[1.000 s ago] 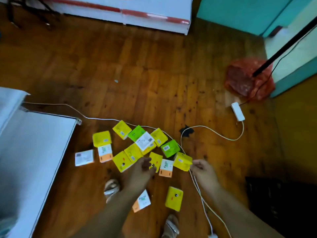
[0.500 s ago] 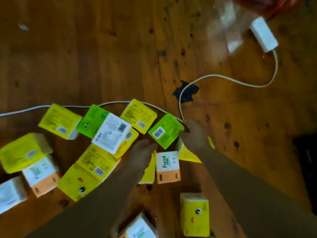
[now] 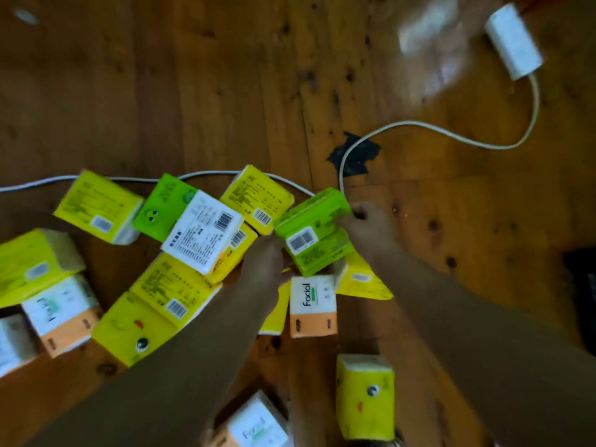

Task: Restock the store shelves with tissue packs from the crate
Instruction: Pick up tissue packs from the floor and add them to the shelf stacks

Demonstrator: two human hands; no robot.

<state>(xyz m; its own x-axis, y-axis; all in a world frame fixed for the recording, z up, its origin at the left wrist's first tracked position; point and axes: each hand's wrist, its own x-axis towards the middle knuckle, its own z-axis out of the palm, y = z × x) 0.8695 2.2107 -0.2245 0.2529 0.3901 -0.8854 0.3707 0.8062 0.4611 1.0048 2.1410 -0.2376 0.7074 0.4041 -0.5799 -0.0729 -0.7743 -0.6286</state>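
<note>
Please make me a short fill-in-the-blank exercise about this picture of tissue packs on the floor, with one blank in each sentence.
1. The right hand grips a tissue pack of ____ colour, and the left hand touches it too.
2. The white and orange pack lying right beside it bears the word ____.
3. All the packs lie on a floor made of ____.
Missing words: green; Facial; wood.
</note>
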